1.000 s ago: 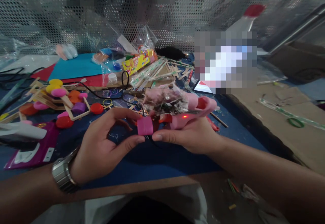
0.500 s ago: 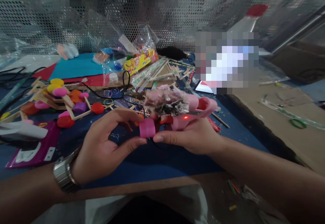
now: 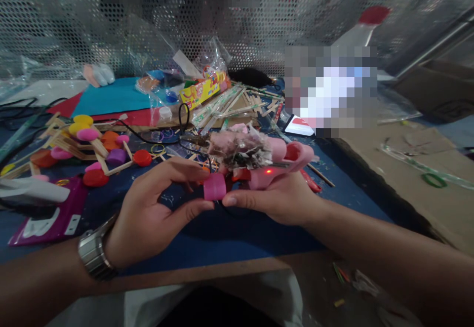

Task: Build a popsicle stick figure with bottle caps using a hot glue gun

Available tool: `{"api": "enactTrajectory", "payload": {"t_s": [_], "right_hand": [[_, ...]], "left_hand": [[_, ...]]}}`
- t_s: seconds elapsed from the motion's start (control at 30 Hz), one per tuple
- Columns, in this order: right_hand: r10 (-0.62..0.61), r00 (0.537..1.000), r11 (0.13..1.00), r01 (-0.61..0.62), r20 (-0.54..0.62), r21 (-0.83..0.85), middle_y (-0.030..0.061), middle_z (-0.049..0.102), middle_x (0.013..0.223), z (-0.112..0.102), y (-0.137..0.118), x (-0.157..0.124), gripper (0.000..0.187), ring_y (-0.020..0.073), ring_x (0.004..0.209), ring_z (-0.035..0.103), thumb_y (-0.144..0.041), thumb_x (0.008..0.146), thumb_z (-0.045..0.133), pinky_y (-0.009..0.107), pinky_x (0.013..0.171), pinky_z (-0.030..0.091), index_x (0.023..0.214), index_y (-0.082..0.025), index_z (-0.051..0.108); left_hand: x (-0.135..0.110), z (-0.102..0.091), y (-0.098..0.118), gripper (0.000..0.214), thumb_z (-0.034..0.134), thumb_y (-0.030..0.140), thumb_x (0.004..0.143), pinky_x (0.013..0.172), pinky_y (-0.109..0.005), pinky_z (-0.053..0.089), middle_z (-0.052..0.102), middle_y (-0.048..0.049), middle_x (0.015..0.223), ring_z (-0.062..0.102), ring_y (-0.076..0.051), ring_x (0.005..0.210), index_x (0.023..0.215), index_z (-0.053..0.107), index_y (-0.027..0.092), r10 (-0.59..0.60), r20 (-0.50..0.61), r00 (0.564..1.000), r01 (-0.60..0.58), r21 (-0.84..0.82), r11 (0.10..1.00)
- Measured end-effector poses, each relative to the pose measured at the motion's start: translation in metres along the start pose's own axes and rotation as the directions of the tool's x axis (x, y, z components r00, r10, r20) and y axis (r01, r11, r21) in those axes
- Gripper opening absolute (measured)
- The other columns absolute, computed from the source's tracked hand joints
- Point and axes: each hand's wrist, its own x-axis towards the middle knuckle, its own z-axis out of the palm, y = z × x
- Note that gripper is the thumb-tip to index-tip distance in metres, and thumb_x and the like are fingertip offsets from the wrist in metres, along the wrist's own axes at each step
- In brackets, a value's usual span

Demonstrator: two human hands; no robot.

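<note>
Pinching a pink cap (image 3: 214, 186) between thumb and forefinger, the left hand (image 3: 148, 213) holds it above the table (image 3: 222, 240); fingers of the right hand (image 3: 281, 201) wrap a pink glue gun (image 3: 276, 161) beside the cap, thumb touching it

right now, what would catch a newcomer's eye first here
The pink glue gun, crusted with scraps and showing a red light, sits in the right hand at centre. Just left of it, the left hand pinches a pink cap. On the table at far left lies a frame of wooden sticks and coloured caps.
</note>
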Motion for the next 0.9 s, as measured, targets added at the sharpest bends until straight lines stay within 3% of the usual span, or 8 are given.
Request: {"api": "enactTrajectory", "payload": {"t_s": [0.13, 0.23, 0.37, 0.47, 0.6, 0.67, 0.8, 0.9], "right_hand": [[-0.017, 1.0, 1.0, 0.017, -0.023, -0.003, 0.0032, 0.081, 0.118, 0.0, 0.001, 0.0, 0.038, 0.025, 0.118, 0.075, -0.038, 0.081, 0.09, 0.039, 0.112, 0.057, 0.113, -0.026, 0.076], [0.002, 1.0, 0.999, -0.003, -0.029, -0.04, 0.0041, 0.082, 0.104, 0.0, 0.003, -0.002, 0.032, 0.0264, 0.11, 0.076, -0.043, 0.08, 0.089, 0.04, 0.105, 0.061, 0.103, -0.023, 0.076], [0.055, 0.997, 0.995, -0.06, -0.061, -0.08, 0.0033, 0.078, 0.087, -0.001, 0.007, -0.005, 0.031, 0.0256, 0.094, 0.077, -0.049, 0.079, 0.089, 0.039, 0.091, 0.065, 0.086, -0.022, 0.074], [0.099, 0.992, 0.995, -0.101, -0.081, -0.018, 0.0026, 0.079, 0.089, 0.0, 0.008, -0.005, 0.035, 0.0228, 0.085, 0.076, -0.054, 0.077, 0.088, 0.038, 0.082, 0.067, 0.087, -0.024, 0.073], [0.083, 0.996, 0.997, -0.083, -0.045, -0.002, 0.002, 0.081, 0.091, -0.001, 0.007, -0.004, 0.025, 0.0227, 0.09, 0.078, -0.043, 0.082, 0.088, 0.038, 0.09, 0.066, 0.09, -0.023, 0.075], [0.06, 0.998, 0.997, -0.061, -0.037, -0.037, 0.0021, 0.082, 0.098, -0.001, 0.006, -0.003, 0.022, 0.0232, 0.097, 0.078, -0.033, 0.081, 0.089, 0.038, 0.097, 0.064, 0.095, -0.023, 0.076], [0.062, 0.998, 0.998, -0.063, -0.032, -0.028, 0.0022, 0.082, 0.113, -0.001, 0.005, -0.003, 0.031, 0.0248, 0.11, 0.077, -0.03, 0.079, 0.09, 0.04, 0.106, 0.061, 0.107, -0.025, 0.077], [0.059, 0.998, 0.998, -0.06, -0.034, -0.016, 0.0014, 0.083, 0.108, -0.001, 0.005, -0.002, 0.026, 0.0248, 0.105, 0.078, -0.03, 0.08, 0.089, 0.04, 0.103, 0.063, 0.102, -0.025, 0.077]], "left_hand": [[-0.001, 0.0, 0.0, 0.025, 0.085, 0.032, 0.087, 0.086, -0.034, 0.066, 0.08, -0.0033, 0.109, 0.076, -0.022, 0.104, 0.107, 0.071, 0.029, -0.022, 0.0, 1.0, 0.022, 0.009, 1.0], [-0.001, -0.001, 0.002, 0.027, 0.083, 0.031, 0.088, 0.083, -0.031, 0.065, 0.079, -0.0023, 0.109, 0.076, -0.02, 0.1, 0.111, 0.072, 0.029, -0.08, 0.02, 0.997, 0.08, -0.005, 0.997], [0.003, 0.0, 0.004, 0.028, 0.083, 0.033, 0.087, 0.072, -0.027, 0.064, 0.079, -0.002, 0.1, 0.076, -0.018, 0.082, 0.112, 0.072, 0.026, -0.248, 0.053, 0.967, 0.253, -0.128, 0.959], [0.007, 0.001, 0.003, 0.025, 0.084, 0.037, 0.086, 0.07, -0.024, 0.063, 0.079, -0.003, 0.094, 0.075, -0.017, 0.08, 0.104, 0.073, 0.022, -0.402, 0.098, 0.91, 0.412, -0.32, 0.853], [0.008, 0.003, -0.001, 0.028, 0.085, 0.043, 0.085, 0.068, -0.019, 0.061, 0.077, -0.0013, 0.086, 0.072, -0.012, 0.072, 0.101, 0.075, 0.022, -0.517, 0.206, 0.831, 0.535, -0.548, 0.643], [0.008, 0.004, -0.002, 0.029, 0.086, 0.044, 0.084, 0.068, -0.018, 0.06, 0.077, -0.0008, 0.083, 0.071, -0.011, 0.07, 0.099, 0.076, 0.021, -0.53, 0.242, 0.813, 0.559, -0.582, 0.591], [0.009, 0.006, 0.001, 0.031, 0.085, 0.047, 0.084, 0.069, -0.02, 0.061, 0.077, -0.0017, 0.084, 0.07, -0.012, 0.071, 0.096, 0.077, 0.02, -0.534, 0.262, 0.804, 0.577, -0.558, 0.596], [0.01, 0.005, 0.003, 0.038, 0.083, 0.055, 0.083, 0.072, -0.023, 0.062, 0.078, -0.0035, 0.088, 0.071, -0.014, 0.075, 0.095, 0.077, 0.02, -0.545, 0.263, 0.796, 0.598, -0.479, 0.642]]}}
